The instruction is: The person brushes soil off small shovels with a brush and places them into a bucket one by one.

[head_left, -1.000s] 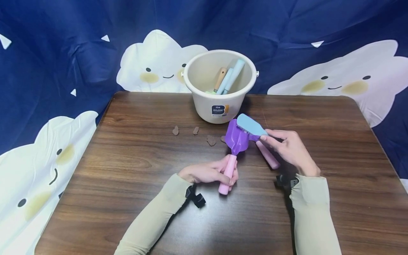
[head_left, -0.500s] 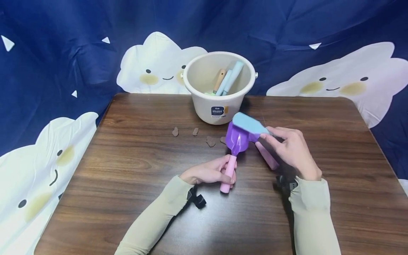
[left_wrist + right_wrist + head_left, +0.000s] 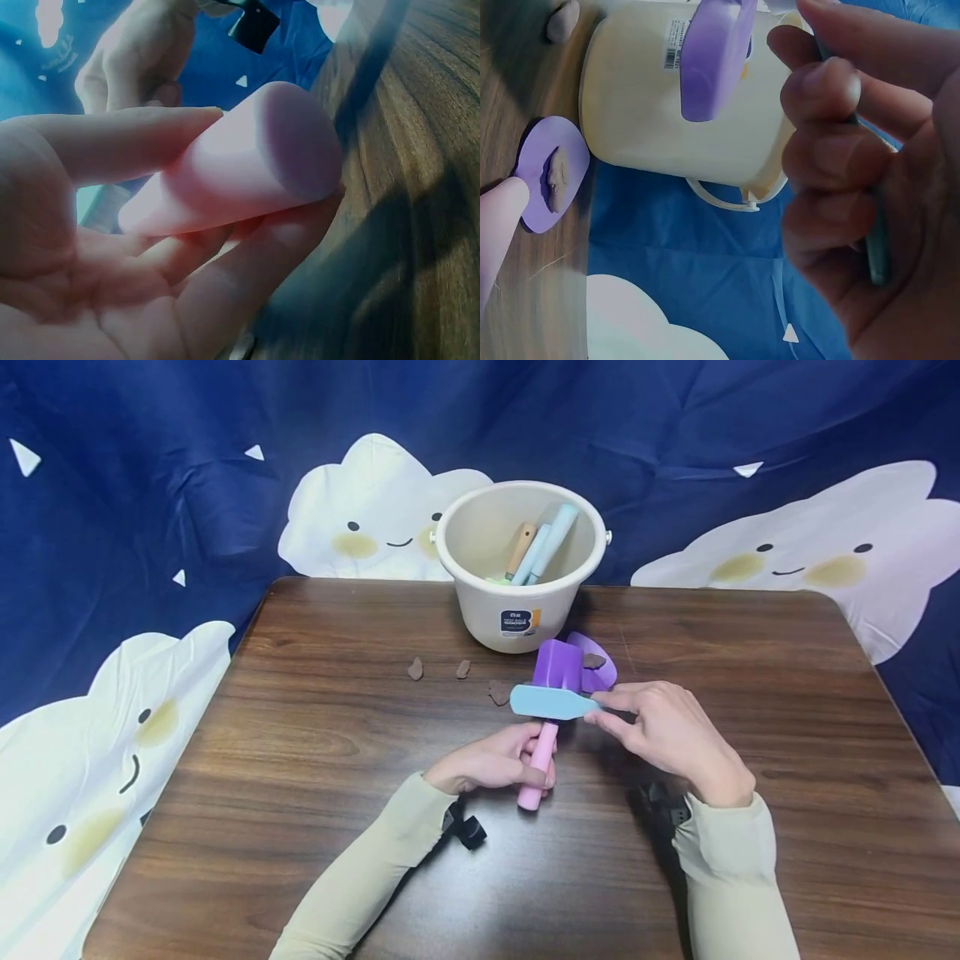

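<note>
My left hand (image 3: 491,764) grips the pink handle (image 3: 240,157) of a small purple shovel (image 3: 558,662), blade pointing away towards the bucket. In my right hand (image 3: 667,727), thumb and fingers pinch a light blue brush (image 3: 551,702). The brush lies across the shovel's lower blade and neck in the head view, its bristle side facing down and hidden. Behind them a second purple shovel (image 3: 602,677) rests on the table, a flat brown lump (image 3: 594,661) on its blade. The right wrist view shows this blade (image 3: 576,157) too, with its pink handle (image 3: 495,225).
A cream bucket (image 3: 483,610) stands at the back of the wooden table (image 3: 315,760). A wooden handle (image 3: 521,550) and light blue handles (image 3: 553,543) stick up inside it. Several brown lumps (image 3: 416,668) lie left of the shovels. A blue cloud-printed cloth (image 3: 225,410) hangs behind.
My right hand has brought the brush left and nearer, from the shovel's upper blade down to its neck, uncovering the second shovel's blade and lump. The left hand stays nearly still.
</note>
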A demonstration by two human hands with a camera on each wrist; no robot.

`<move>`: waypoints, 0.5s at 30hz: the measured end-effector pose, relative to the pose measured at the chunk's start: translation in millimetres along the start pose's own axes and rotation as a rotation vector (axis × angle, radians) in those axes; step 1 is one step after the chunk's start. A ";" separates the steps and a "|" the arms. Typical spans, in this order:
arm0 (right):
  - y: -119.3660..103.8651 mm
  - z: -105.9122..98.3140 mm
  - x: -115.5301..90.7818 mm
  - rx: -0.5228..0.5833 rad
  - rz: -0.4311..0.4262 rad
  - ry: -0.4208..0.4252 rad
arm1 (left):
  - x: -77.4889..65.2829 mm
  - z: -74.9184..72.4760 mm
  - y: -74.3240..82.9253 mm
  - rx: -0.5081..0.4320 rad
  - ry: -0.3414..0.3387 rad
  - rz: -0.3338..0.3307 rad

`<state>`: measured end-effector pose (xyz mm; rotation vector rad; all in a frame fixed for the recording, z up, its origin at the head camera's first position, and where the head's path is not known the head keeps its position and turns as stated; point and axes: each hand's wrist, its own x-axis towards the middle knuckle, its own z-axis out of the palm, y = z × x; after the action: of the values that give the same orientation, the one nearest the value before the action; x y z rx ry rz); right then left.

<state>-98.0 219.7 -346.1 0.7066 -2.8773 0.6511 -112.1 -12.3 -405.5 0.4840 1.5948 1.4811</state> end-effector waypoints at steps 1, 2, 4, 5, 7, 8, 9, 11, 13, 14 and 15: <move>0.2 -0.2 -0.2 -0.006 0.000 0.005 | -0.1 0.4 0.3 0.000 0.002 -0.003; 0.5 0.1 -0.2 -0.012 0.003 0.011 | 0.0 0.7 0.3 0.001 0.004 -0.007; 1.3 0.8 0.0 -0.022 0.002 0.028 | 0.0 1.2 0.2 0.006 0.011 -0.012; 1.6 1.0 0.1 -0.026 0.004 0.037 | 0.1 1.5 0.0 0.010 0.015 -0.012; 2.3 1.8 0.3 -0.030 0.010 0.057 | 0.3 2.1 0.1 0.018 0.025 -0.012; 2.2 2.0 0.6 -0.031 0.014 0.064 | 0.5 2.4 0.0 0.025 0.034 -0.013; 2.1 2.2 0.7 -0.033 0.017 0.070 | 0.6 2.7 -0.2 0.034 0.041 -0.011; 1.8 2.1 0.9 -0.033 0.030 0.075 | 0.6 3.3 0.0 0.052 0.055 -0.011; 1.3 2.0 1.1 -0.031 0.040 0.081 | 0.3 3.9 0.2 0.072 0.068 -0.015; 1.2 1.9 1.2 -0.030 0.046 0.084 | 0.2 4.3 0.2 0.081 0.074 -0.016; 1.8 2.3 1.3 -0.031 0.049 0.093 | 0.2 4.6 0.2 0.086 0.078 -0.016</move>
<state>-100.0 219.6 -348.5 0.5874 -2.8203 0.6263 -108.6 -9.3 -405.0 0.4663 1.7252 1.4386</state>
